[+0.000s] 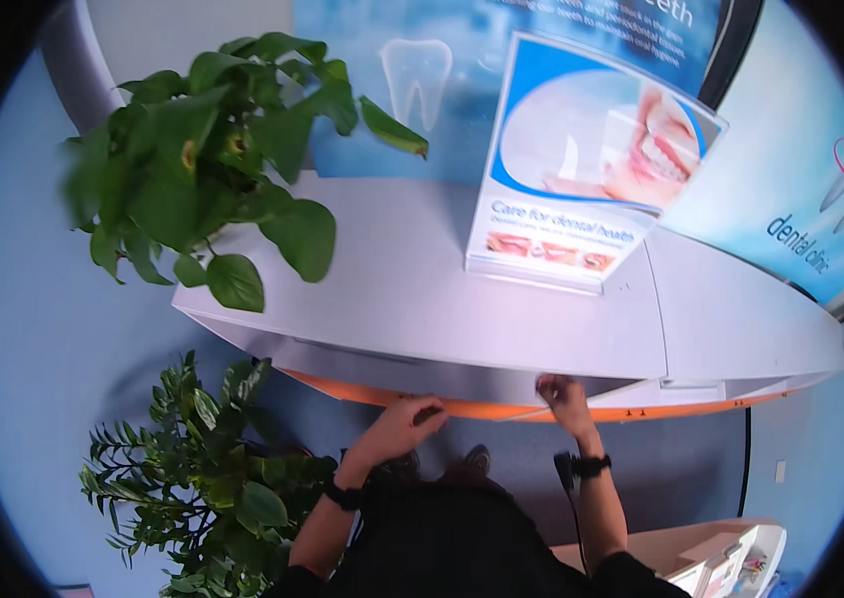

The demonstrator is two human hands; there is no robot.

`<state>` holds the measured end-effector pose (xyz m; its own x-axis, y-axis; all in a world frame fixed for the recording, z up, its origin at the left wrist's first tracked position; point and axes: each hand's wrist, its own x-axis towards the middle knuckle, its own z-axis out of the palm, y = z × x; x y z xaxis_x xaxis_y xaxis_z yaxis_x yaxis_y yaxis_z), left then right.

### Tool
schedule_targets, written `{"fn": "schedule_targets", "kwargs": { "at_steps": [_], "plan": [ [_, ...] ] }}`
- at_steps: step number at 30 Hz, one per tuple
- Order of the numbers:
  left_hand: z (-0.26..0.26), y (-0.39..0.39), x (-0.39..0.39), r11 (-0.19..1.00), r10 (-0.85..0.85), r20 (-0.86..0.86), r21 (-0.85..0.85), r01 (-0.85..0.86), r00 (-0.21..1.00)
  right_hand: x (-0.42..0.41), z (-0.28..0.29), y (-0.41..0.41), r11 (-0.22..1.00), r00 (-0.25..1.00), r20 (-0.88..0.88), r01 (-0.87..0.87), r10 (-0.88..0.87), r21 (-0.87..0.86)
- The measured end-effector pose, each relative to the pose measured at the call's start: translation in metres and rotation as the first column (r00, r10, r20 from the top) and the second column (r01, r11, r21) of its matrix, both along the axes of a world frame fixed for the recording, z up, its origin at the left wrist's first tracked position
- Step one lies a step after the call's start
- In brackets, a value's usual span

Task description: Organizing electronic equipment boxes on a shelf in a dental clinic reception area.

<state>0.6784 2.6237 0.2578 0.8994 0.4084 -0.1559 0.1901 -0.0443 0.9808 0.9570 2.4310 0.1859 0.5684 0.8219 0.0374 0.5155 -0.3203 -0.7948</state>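
Note:
A white cabinet (392, 291) stands before me, with an open gap below its top and an orange front (373, 395) pulled out toward me. My left hand (407, 426) is at the orange front's near edge, its thumb and fingers curved apart around no visible thing. Over the opening is my right hand (567, 404), with its fingers curled in. Blur and shadow at those fingertips hide whether something small is between them. Both wrists wear black bands, and a cable with a black connector (564, 471) hangs by the right one.
An acrylic sign holder (564, 179) with a printed dental sheet stands on the cabinet top. A leafy potted plant (197, 164) overhangs the top's left end; another plant (205, 478) grows at lower left. Dental posters (414, 149) stand behind. A pale bin-like container (766, 553) holds papers at lower right.

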Motion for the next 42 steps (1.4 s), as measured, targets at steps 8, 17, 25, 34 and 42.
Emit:
{"fn": "schedule_targets", "kwargs": {
  "at_steps": [8,17,25,34,42],
  "plan": [
    [0.03,0.001,-0.03,0.972,0.169,-0.073,0.178,-0.154,0.983,-0.078,0.094,0.03,0.897,0.824,-0.375,-0.44,0.425,0.05],
    [0.028,-0.07,-0.035,0.817,0.541,-0.024,0.252,-0.519,0.84,-0.09,0.082,0.071,0.651,0.472,-0.571,-0.744,0.671,0.151],
    [0.015,-0.172,-0.082,0.537,0.834,-0.035,0.285,-0.794,0.551,-0.108,0.074,0.094,0.315,0.18,-0.494,-0.927,0.85,0.204],
    [0.053,-0.252,-0.148,0.275,0.956,0.062,0.141,-0.951,0.286,-0.221,0.096,0.072,0.085,-0.035,-0.53,-0.976,0.847,0.2],
    [0.026,-0.386,-0.279,-0.053,0.998,0.034,0.263,-0.963,-0.045,-0.417,0.109,-0.002,-0.371,-0.461,-0.368,-0.882,0.808,0.291]
  ]
}}
